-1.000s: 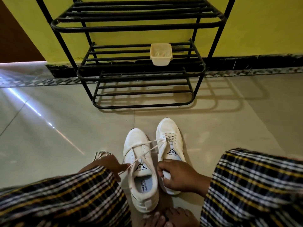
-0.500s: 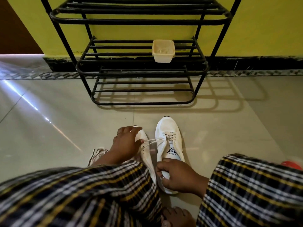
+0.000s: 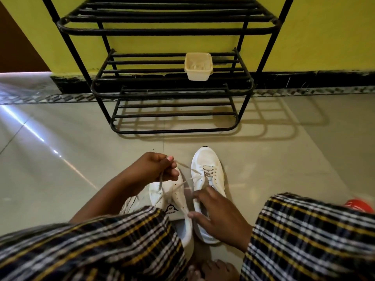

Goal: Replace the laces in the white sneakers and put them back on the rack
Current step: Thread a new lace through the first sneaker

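Observation:
Two white sneakers stand side by side on the tiled floor between my knees, toes toward the rack. The right sneaker (image 3: 208,165) has a pale lace (image 3: 209,171) threaded through its front eyelets. My left hand (image 3: 154,171) pinches the lace's free ends and holds them raised and taut over the left sneaker (image 3: 172,196). My right hand (image 3: 218,216) rests on the right sneaker's collar with spread fingers, steadying it. The black metal shoe rack (image 3: 168,88) stands against the yellow wall straight ahead.
A cream plastic tub (image 3: 198,66) sits on the rack's middle shelf. A loose bundle of laces (image 3: 129,205) lies on the floor left of the sneakers. A red object (image 3: 359,205) peeks out at the far right. My checked trouser legs fill the foreground.
My left hand has risen from the left sneaker's toe and pulled the lace ends up and taut. My right hand's fingers have spread on the right sneaker.

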Motion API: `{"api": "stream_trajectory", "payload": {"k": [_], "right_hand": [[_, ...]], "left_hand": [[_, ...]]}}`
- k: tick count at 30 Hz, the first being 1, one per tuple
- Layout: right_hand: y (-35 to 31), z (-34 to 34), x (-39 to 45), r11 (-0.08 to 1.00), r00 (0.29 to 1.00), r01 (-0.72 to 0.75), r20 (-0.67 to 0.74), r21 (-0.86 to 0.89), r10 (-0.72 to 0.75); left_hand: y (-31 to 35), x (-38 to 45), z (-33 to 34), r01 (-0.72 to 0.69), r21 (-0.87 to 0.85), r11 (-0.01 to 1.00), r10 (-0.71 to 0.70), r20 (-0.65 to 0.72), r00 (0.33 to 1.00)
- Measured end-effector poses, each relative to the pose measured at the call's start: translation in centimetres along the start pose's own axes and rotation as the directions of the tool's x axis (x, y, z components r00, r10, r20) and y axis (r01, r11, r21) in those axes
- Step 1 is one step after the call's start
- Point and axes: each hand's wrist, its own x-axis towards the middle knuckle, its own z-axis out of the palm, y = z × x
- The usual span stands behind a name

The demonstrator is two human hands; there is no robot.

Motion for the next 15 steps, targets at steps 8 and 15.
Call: {"api": "stream_trajectory", "payload": {"k": [8,15], "right_hand": [[-1.8,-2.1,1.9,0.844,0.977,-0.185,0.004,0.503,0.211],[-2.2,-3.2,2.1,0.449,0.918,-0.395,0.357,0.801,0.171]], "left_hand": [[2.6,-1.6,3.5,0.087,-0.444,0.892,-0.009,0.174,0.985],[2.5,-1.5,3.8,0.081,-0.579,0.811,0.024,0.172,0.985]]}}
